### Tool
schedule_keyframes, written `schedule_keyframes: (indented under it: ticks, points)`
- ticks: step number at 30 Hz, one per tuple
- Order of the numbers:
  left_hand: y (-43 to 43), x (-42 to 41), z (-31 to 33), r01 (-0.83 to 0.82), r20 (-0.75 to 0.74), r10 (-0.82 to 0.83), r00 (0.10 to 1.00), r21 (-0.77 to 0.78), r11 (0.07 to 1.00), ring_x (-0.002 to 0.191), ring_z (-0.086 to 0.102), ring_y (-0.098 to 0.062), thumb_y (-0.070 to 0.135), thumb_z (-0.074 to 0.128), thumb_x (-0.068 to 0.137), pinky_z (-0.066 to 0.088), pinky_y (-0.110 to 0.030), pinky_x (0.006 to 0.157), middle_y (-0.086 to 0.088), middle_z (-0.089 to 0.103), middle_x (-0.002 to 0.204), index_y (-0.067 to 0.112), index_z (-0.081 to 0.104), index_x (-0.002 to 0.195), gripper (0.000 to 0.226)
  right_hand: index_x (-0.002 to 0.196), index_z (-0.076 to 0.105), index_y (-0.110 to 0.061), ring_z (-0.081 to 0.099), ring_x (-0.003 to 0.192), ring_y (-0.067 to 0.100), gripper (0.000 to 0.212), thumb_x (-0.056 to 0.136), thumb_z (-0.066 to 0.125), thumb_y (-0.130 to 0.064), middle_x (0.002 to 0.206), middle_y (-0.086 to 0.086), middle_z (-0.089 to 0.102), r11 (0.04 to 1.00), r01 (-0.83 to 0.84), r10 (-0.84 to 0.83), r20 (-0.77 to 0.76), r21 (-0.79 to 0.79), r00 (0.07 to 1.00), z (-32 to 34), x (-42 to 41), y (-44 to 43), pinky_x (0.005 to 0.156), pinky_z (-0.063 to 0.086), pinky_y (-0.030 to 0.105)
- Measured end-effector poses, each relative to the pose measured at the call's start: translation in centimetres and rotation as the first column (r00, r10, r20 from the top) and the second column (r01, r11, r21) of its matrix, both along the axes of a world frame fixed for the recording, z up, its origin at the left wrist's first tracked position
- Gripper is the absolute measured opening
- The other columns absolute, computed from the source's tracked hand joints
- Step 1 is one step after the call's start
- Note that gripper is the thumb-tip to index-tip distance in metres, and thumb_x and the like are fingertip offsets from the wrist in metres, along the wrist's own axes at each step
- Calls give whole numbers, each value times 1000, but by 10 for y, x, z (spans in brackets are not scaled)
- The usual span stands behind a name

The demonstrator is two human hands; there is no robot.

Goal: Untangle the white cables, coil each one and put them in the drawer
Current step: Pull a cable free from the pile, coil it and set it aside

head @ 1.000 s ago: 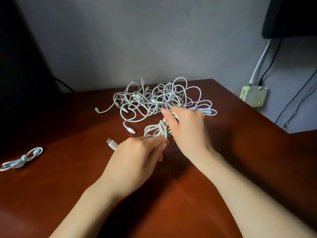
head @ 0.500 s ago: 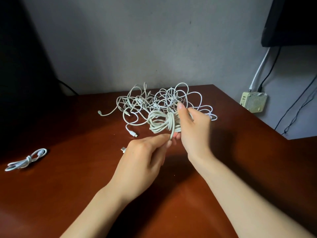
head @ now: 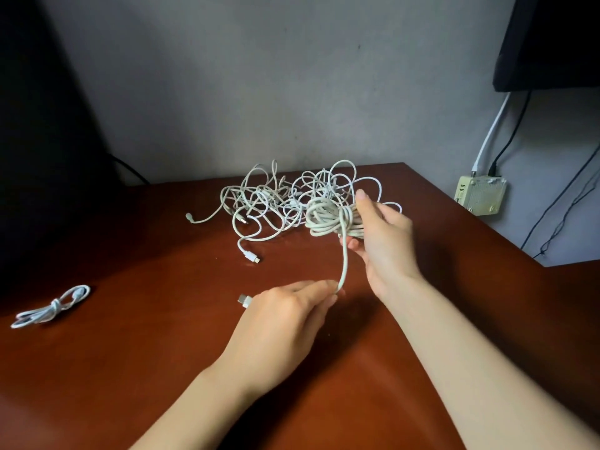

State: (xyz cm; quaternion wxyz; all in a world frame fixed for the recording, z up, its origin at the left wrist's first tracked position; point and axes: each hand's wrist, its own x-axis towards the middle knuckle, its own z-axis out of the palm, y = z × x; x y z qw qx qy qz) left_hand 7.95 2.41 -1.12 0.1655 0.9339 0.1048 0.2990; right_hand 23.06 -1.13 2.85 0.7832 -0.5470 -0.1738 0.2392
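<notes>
The right hand (head: 386, 241) grips a coiled bundle (head: 328, 219) of one white cable, raised just in front of the tangle (head: 276, 203). The left hand (head: 285, 323) pinches that cable's loose tail (head: 344, 261) near its plug (head: 245, 301), which pokes out beside the knuckles. One tied coil (head: 52, 308) lies on the table (head: 162, 368) far to the left, so one cable looks finished and a second nearly wrapped. The tangle holds perhaps several more, too knotted to count. No drawer is in view, so nothing seems stowed yet
</notes>
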Motion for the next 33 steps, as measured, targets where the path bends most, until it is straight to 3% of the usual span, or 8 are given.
schedule_keyframes:
  ticks: [3, 6, 12, 17, 20, 25, 29, 33]
  points:
    - [4, 0, -1, -20, -20, 19, 1000, -29, 999, 64, 53, 0, 36, 43, 97, 47, -23, 60, 16, 54, 68, 30, 62, 98, 20, 75, 61, -10, 52, 61, 15, 25, 95, 57, -25, 76, 10, 56, 999, -16, 16, -5, 40, 1000, 3, -7, -2, 42, 43, 17]
    - [10, -1, 2, -71, -1, 71, 997, -140, 988, 60, 53, 7, 29, 53, 96, 43, -12, 60, 12, 61, 67, 30, 71, 100, 18, 74, 60, -9, 54, 49, 11, 26, 95, 57, -24, 60, 1, 59, 994, -55, 64, -90, 95, 994, 8, -12, -4, 40, 41, 16]
    - [29, -8, 16, -98, 5, 127, 992, -601, 793, 57, 60, -6, 16, 63, 90, 45, -11, 55, 2, 69, 64, 29, 73, 87, 17, 79, 59, -8, 49, 39, 7, 19, 93, 58, -20, 56, 1, 58, 946, -285, 318, -280, 153, 906, 12, -18, -4, 32, 32, 14]
    - [44, -21, 24, -24, 50, 139, 989, -872, 489, 43, 49, -9, 20, 63, 80, 40, -13, 44, -3, 56, 54, 7, 73, 76, 17, 76, 59, -9, 51, 48, 11, 26, 95, 55, -27, 57, -1, 60, 932, -360, 362, 94, -32, 928, 11, -24, -9, 45, 32, 22]
    - [53, -29, 27, 41, 91, 106, 990, -916, 399, 39, 41, -7, 28, 69, 71, 38, -16, 44, -1, 52, 53, 12, 73, 64, 18, 75, 57, -7, 47, 47, 11, 29, 96, 52, -25, 58, 0, 57, 907, -419, 420, 146, -38, 896, 11, -25, -12, 40, 32, 17]
    - [55, -32, 31, 73, 110, 101, 989, -946, 314, 36, 35, -6, 13, 73, 72, 35, -15, 41, 2, 46, 42, -9, 60, 73, 25, 71, 57, -3, 44, 40, 10, 33, 96, 50, -24, 54, 3, 53, 801, -576, 593, 338, -161, 731, 8, -31, -13, 36, 31, 13]
    - [48, -30, 37, -4, 82, 242, 967, -941, 337, 34, 29, -5, 17, 71, 64, 30, -14, 37, 2, 43, 41, 10, 64, 47, 20, 67, 53, -5, 43, 35, 8, 32, 97, 51, -18, 49, 1, 49, 777, -558, 627, 428, -290, 651, 10, -34, -14, 35, 28, 14]
    - [46, -30, 38, -69, 71, 365, 928, -932, 357, 34, 28, -6, 14, 73, 72, 27, -16, 37, 4, 44, 39, 12, 64, 44, 29, 58, 49, -19, 41, 36, 9, 39, 97, 53, -20, 46, 0, 41, 826, -402, 560, 653, -396, 509, 1, -37, -10, 41, 33, 24]
